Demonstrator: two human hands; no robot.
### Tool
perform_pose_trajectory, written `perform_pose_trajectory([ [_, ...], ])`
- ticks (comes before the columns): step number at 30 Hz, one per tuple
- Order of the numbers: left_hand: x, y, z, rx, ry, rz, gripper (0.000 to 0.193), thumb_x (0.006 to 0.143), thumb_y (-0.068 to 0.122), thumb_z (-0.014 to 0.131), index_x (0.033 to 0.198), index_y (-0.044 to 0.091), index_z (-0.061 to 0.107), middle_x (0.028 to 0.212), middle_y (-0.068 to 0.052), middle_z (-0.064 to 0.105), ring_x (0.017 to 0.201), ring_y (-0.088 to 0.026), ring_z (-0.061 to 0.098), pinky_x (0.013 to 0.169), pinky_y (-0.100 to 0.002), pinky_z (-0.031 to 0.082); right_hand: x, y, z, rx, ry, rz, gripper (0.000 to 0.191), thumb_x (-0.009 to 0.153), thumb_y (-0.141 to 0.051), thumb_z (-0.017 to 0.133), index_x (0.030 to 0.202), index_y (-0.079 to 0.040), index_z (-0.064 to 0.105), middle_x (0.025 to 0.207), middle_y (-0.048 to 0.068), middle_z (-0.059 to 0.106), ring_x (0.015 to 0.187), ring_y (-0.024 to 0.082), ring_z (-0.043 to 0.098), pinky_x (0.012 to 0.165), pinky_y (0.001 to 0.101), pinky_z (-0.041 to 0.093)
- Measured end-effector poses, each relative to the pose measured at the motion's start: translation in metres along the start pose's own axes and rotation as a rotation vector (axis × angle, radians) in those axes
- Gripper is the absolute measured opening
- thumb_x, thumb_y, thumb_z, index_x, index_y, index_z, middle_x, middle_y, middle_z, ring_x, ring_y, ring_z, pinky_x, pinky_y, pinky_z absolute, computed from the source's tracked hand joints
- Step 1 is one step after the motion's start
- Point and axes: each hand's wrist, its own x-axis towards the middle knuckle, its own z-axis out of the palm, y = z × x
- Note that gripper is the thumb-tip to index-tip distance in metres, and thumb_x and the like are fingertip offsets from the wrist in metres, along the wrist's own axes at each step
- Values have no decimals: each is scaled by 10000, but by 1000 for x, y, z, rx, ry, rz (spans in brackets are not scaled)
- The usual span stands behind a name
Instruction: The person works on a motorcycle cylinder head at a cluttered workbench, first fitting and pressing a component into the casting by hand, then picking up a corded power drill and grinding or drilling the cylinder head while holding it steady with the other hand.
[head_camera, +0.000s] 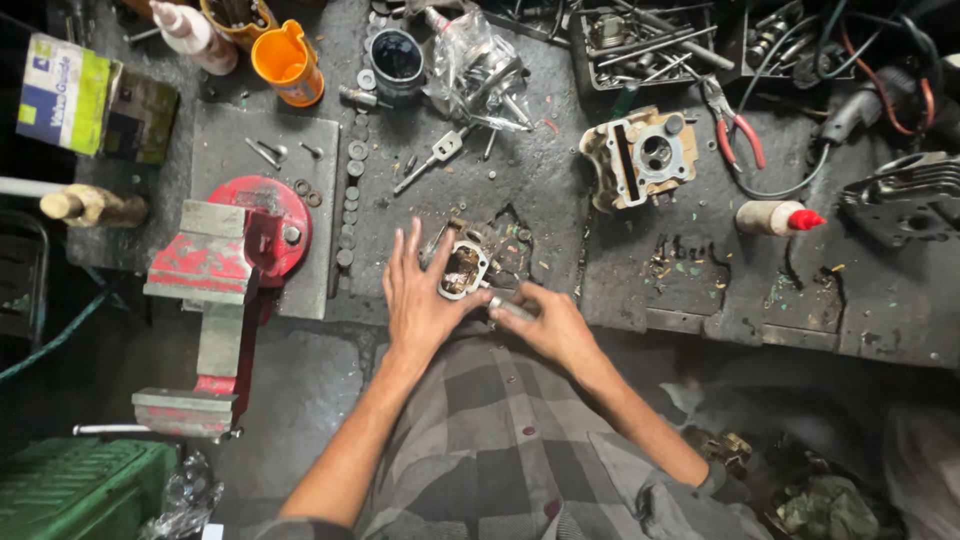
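dim overhead light; dark left edge; wide-angle distortion; mostly sharp

Left hand (418, 300) steadies a small metal part (463, 270) (right hand (552, 325) grips a tool (510, 305)).

tip of the metal tool (512, 306) under the right hand's (553, 328) grip, green crate (80, 488) cut off at bottom edge

Two hands (425, 300) (550, 325); one red vise (225, 260); one orange cup (287, 62); one red-handled pliers (735, 125)
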Motion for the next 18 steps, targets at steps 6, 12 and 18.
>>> perform_pose_trajectory([
  [6, -6, 1, 6, -13, -28, 6, 970, 701, 545, 866, 1534, 217, 492, 1666, -175, 235, 1532, -424, 178, 1183, -616, 191, -6, -2, 4, 73, 37, -77, 432, 824, -430, 810, 971, -38, 703, 904, 172, 778, 891, 317, 781, 765, 401, 582],
  [12, -8, 5, 9, 3, 105, 88, 897, 759, 530, 845, 1538, 243, 508, 1688, -145, 279, 1566, -405, 208, 1233, -591, 208, -5, 1, 4, -19, 97, 10, 449, 814, -423, 822, 996, -32, 696, 871, 204, 753, 824, 369, 758, 689, 442, 565],
  [18, -14, 8, 10, 53, -24, 14, 889, 721, 527, 846, 1482, 206, 517, 1634, -144, 300, 1523, -403, 197, 1183, -607, 168, -8, 2, 3, -41, 58, -51, 441, 782, -421, 831, 959, -40, 699, 811, 208, 751, 806, 378, 757, 683, 435, 574],
])
